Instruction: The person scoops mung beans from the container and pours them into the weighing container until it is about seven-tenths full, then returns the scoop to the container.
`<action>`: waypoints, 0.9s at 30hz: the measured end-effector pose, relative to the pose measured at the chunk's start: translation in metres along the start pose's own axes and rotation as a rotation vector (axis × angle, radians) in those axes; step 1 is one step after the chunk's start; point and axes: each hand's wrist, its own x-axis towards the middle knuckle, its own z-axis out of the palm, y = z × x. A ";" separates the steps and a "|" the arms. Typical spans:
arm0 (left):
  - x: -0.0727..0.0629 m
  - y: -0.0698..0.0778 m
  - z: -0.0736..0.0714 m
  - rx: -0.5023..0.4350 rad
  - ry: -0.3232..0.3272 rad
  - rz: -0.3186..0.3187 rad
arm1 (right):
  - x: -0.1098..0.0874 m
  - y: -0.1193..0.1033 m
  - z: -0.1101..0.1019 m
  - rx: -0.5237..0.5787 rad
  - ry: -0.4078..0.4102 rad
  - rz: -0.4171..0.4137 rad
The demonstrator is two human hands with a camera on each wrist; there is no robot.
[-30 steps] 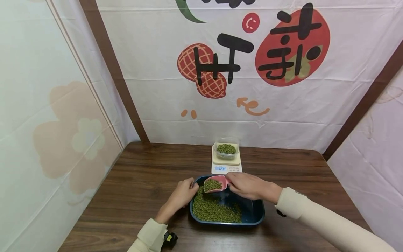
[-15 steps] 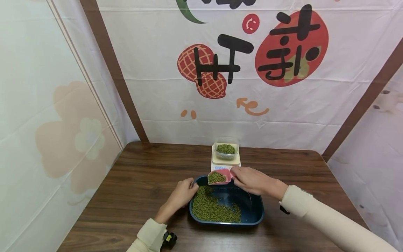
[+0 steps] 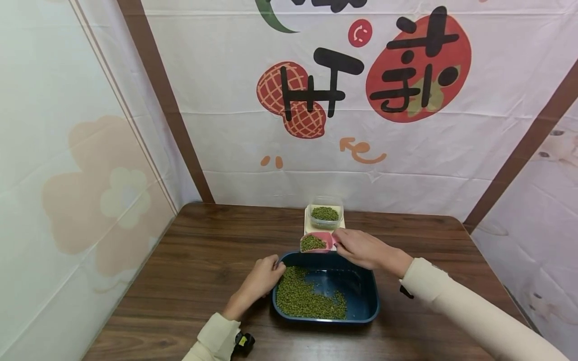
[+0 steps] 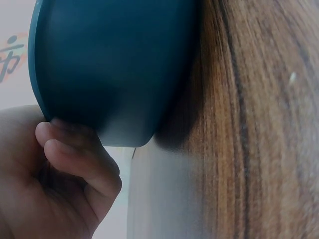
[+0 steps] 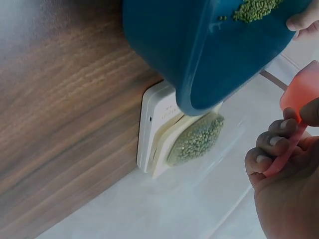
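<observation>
My right hand [image 3: 363, 249] grips the handle of a pink scoop [image 3: 328, 241] filled with green mung beans [image 3: 312, 243]. The scoop is above the far rim of a dark blue basin [image 3: 361, 286] and overlaps the front of the scale in the head view. In the right wrist view, fingers [image 5: 279, 142] wrap around the scoop's handle. My left hand [image 3: 259, 278] pinches the basin's left rim, its curled fingers showing against the outer wall [image 4: 114, 64] in the left wrist view. More mung beans [image 3: 302, 301] lie in the basin, mostly to the left and front.
Behind the basin stands a white kitchen scale [image 5: 154, 117], bearing a clear plastic container [image 3: 339, 220] with mung beans inside. Everything rests on a dark wooden table [image 3: 217, 240]. A printed cloth [image 3: 235, 125] hangs along the table's far edge.
My right hand has carried the loaded scoop from over the basin away from me, up to its far rim and the scale's front. The left hand and the basin have stayed put.
</observation>
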 end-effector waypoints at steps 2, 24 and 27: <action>0.002 0.000 -0.001 0.000 -0.001 0.001 | 0.003 0.003 -0.002 0.009 0.007 0.001; 0.008 -0.007 -0.006 -0.008 -0.013 0.009 | 0.021 0.032 -0.014 0.021 0.095 0.169; 0.007 -0.008 -0.006 -0.009 -0.014 0.011 | 0.021 0.035 -0.015 0.005 0.109 0.180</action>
